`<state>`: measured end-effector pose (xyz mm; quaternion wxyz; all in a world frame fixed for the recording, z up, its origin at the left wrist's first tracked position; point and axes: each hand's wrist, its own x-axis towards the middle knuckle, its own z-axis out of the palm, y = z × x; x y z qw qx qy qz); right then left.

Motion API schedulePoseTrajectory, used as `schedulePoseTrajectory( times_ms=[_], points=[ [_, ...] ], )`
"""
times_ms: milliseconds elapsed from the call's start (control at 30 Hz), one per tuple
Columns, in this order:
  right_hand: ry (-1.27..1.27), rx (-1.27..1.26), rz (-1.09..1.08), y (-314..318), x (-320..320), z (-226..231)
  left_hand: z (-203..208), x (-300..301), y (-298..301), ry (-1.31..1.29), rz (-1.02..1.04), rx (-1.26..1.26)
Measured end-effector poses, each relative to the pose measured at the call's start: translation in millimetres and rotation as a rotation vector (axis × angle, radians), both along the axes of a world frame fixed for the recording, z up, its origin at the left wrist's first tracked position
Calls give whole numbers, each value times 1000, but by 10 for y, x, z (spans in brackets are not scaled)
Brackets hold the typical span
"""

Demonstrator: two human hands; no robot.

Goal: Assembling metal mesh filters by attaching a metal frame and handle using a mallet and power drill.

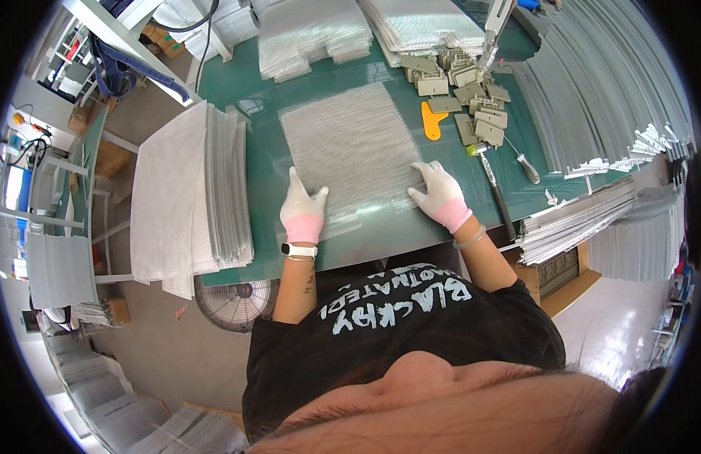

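A grey metal mesh sheet (350, 132) lies flat on the green table in front of me. My left hand (301, 206), in a white glove with a pink cuff, rests at the sheet's lower left edge, its fingers and thumb spread apart. Opposite it, my right hand (441, 195), gloved the same way, touches the lower right edge with its fingers apart. Neither hand is closed round anything. Right of the sheet lie a yellow scraper (434, 121), a hammer (496, 189) with a dark handle and a screwdriver (527, 168).
A tall stack of mesh sheets (180, 193) stands at the left. More stacked sheets (313, 34) lie at the back. Small grey-beige plates (471, 91) are heaped at the back right. Long grey panels (600, 83) fill the far right. The green table's (381, 246) front edge runs before me.
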<state>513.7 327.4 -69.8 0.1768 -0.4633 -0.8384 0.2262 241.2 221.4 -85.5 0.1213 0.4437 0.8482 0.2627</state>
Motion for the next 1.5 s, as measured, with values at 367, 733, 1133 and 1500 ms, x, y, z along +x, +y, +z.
schedulePoseTrajectory(
  times_ms=[367, 733, 1133, 1500],
  points=[
    [-132, -61, 352, 956, 115, 273, -35, -400, 111, 276, -311, -118],
    [-285, -61, -511, 3245, -962, 729, 242, -121, -134, 352, -135, 170],
    [-424, -53, -283, 3744, -185, 669, 326, 147, -502, 168, -243, 340],
    [1085, 246, -137, 2705, 68, 1002, 249, 290, -548, -199, -368, 574]
  ],
)
